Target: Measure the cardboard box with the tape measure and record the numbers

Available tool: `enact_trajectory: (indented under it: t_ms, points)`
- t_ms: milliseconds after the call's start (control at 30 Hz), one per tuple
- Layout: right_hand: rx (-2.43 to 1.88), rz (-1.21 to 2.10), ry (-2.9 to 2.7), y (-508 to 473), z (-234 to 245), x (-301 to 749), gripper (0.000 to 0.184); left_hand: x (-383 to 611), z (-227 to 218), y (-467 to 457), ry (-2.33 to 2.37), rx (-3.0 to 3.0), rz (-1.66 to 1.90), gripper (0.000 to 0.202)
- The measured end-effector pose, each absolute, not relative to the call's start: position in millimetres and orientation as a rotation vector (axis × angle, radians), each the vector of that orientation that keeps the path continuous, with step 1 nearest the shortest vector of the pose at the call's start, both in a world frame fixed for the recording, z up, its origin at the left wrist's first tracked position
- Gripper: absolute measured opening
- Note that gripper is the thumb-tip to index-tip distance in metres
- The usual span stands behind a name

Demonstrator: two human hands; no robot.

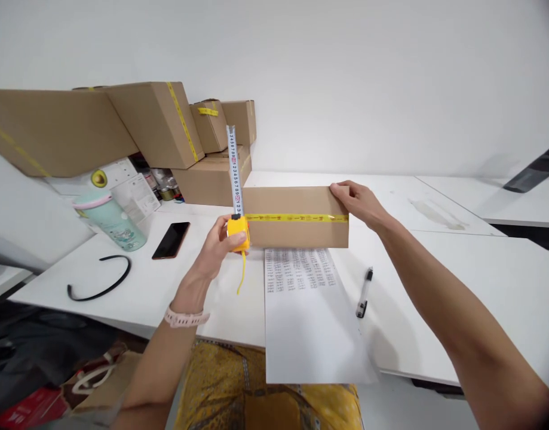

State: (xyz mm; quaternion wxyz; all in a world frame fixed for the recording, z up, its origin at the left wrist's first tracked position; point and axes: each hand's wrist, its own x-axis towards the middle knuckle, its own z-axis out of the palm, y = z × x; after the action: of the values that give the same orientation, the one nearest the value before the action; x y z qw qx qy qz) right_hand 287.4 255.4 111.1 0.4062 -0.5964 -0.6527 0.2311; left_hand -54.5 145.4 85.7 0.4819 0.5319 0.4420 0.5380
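My left hand [215, 246] is closed around a yellow tape measure [238, 231], whose white blade [233, 170] sticks straight up beside the left end of a flat cardboard box [296, 233]. The box stands on the white table [457, 269], sealed with a strip of yellow tape. My right hand [358, 202] grips the box's upper right corner, fingers curled over its top edge. A pink watch band circles my left wrist. In front of the box lies a printed sheet of paper [310, 322] with a black pen [364, 292] beside it.
Stacked cardboard boxes [158, 122] fill the back left. A mint green bottle [110, 218], a black phone [171, 239] and a black curved band [101, 280] lie on the left of the table. A dark object [534, 170] rests far right. Bags sit below the table edge.
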Motion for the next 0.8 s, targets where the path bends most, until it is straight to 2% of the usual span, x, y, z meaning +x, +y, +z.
enact_trajectory:
  t_ms: [100,233,433,567,700,800]
  points:
    - [-1.518,0.345,-1.657,274,114,279,0.040,-49,93,148,1.070,1.319,1.360,0.057]
    - [-1.323,0.067,-1.838,285,109,263,0.027,-20,76,118,1.001,1.330,1.318,0.063]
    - [-1.334,-0.149,-1.917,293,107,247,0.033,25,26,78,0.842,1.298,0.934,0.072]
    - [-1.293,-0.218,-1.949,299,106,243,0.040,33,8,79,0.827,1.201,0.891,0.072]
    - [-1.288,-0.354,-2.019,302,104,240,0.054,35,4,84,0.817,1.149,0.908,0.069]
    - [-1.289,-0.438,-2.063,306,102,240,0.057,39,1,84,0.800,1.119,0.914,0.066]
